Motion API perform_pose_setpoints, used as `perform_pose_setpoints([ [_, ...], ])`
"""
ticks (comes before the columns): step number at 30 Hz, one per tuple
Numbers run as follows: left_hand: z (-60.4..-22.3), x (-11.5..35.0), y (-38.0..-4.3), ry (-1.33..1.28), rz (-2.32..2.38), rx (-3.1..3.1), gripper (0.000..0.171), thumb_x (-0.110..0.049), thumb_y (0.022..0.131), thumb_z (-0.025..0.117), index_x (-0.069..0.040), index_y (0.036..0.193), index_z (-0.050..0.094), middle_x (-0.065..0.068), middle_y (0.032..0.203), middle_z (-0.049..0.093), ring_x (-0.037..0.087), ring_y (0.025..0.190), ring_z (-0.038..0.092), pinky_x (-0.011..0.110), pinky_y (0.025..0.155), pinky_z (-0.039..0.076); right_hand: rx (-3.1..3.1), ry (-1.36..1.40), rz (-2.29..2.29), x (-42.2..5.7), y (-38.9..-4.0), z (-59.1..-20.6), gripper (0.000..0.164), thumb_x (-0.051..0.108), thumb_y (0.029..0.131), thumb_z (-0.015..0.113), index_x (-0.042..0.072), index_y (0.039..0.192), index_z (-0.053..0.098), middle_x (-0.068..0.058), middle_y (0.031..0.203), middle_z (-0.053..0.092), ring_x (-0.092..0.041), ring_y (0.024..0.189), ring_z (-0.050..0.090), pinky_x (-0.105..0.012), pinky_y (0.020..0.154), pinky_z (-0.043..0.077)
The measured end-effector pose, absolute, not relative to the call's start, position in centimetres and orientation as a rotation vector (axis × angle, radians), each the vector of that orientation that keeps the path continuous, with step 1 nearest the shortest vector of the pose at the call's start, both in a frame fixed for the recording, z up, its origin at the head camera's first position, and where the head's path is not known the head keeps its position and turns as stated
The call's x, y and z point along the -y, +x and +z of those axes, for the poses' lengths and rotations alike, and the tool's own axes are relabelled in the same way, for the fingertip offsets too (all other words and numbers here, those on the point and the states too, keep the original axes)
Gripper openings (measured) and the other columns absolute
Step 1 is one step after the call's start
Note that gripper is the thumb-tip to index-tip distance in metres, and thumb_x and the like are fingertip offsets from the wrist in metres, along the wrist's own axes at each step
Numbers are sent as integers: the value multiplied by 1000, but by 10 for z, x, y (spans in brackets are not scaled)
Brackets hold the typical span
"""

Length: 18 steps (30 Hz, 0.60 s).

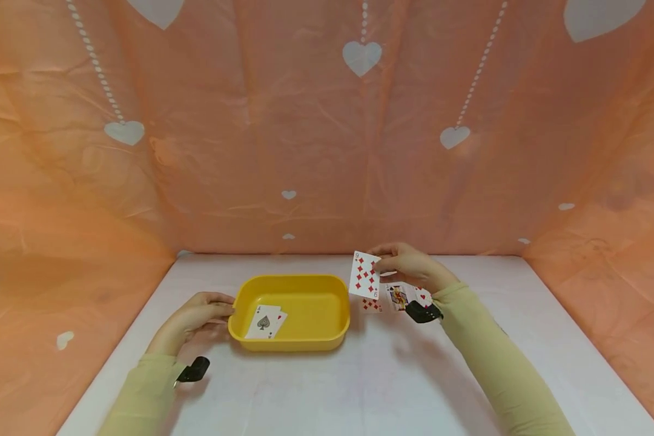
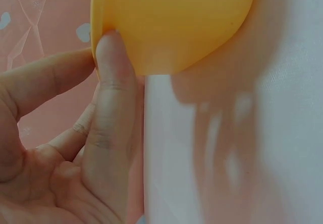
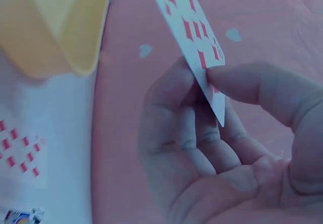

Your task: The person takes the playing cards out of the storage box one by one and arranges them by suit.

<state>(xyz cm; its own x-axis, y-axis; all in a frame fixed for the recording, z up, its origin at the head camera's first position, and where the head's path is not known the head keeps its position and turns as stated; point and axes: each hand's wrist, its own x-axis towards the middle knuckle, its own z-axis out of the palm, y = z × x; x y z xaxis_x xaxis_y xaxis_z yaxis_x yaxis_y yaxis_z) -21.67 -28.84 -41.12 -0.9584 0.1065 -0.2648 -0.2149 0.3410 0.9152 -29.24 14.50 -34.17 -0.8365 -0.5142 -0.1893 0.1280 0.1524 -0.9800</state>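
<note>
- Slip risk: right hand (image 1: 411,265) pinches the nine of diamonds (image 1: 364,275) by one edge, thumb against fingers; a loose pinch could drop it on the bench (image 1: 327,393).
- Snag risk: card's in the air just right of the yellow tray (image 1: 286,345); going in low, it could catch the rim.
- Tip risk: left hand pinches the tray's left end; a hard pull or press might tilt it, sliding the ace of spades (image 1: 263,323) inside.
- Sweep risk: black wrist camera (image 1: 424,312) hangs by the face card (image 1: 398,298); could brush it.
- Card looks: white, red pips, flat, face toward me, slightly tilted.
</note>
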Motion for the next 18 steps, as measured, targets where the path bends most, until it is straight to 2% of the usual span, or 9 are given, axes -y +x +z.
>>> perform_pose_setpoints([
  [4,-410,289,-216,-88,1652,-2336,43,-9,91,64,16,123,49,14,101,66,21,78,65,39,75,57,-1949,-375,-1739,-160,-285,-353,42,-5,89,56,-11,129,44,-6,92,64,-17,83,61,-37,81,54],
  [10,-411,288,-216,-102,1660,-2324,42,-9,91,63,15,122,50,15,102,66,22,80,66,40,76,56,-1921,-349,-1725,-177,-273,-380,31,-5,88,59,-10,117,48,-7,89,66,-17,80,63,-36,76,54],
  [18,-412,289,-217,-95,1654,-2335,39,-9,92,61,15,122,51,13,100,66,22,80,66,39,77,56,-1922,-290,-1733,-189,-258,-418,34,-5,86,62,-14,116,50,-4,84,64,-14,75,61,-31,72,53],
])
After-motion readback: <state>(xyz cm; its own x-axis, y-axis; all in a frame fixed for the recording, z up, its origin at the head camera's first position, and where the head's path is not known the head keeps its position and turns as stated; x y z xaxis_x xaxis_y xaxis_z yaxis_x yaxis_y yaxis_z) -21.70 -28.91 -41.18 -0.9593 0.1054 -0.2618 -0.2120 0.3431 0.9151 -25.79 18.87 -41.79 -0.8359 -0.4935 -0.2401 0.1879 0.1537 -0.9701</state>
